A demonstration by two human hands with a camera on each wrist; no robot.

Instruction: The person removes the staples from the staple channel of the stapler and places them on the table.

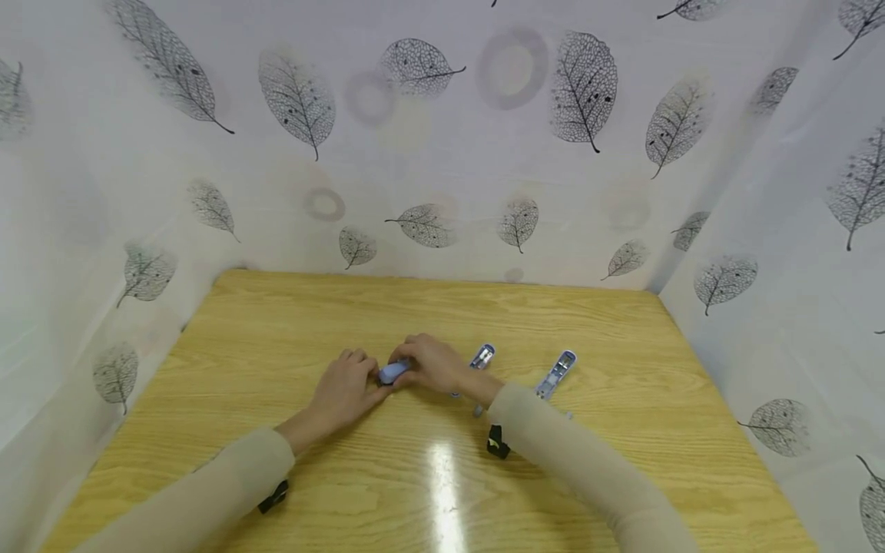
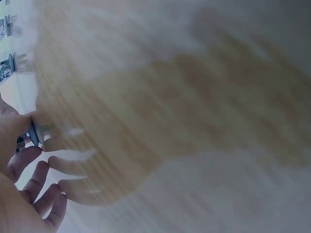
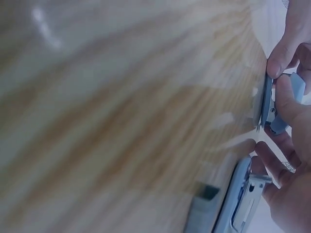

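Observation:
A small blue stapler (image 1: 394,372) is between both hands, low over the wooden table. My right hand (image 1: 432,362) grips its blue cover with thumb and fingers. At the other end my left hand (image 1: 343,388) pinches it between thumb and fingertips. From the right wrist, the stapler (image 3: 268,104) shows its cover tilted up from the flat base, with metal between them. The left hand's thumb (image 3: 279,60) lies against the base's far end. In the left wrist view the stapler (image 2: 34,133) is partly hidden by the left hand (image 2: 36,187).
An uncovered stapler body (image 1: 482,356) with bare metal lies just right of my right hand. Another stapler body (image 1: 555,375) lies farther right, partly behind the right sleeve (image 1: 574,453). A small grey piece (image 1: 478,411) is near the right wrist. Leaf-patterned sheets (image 1: 429,177) stand round the table (image 1: 332,307).

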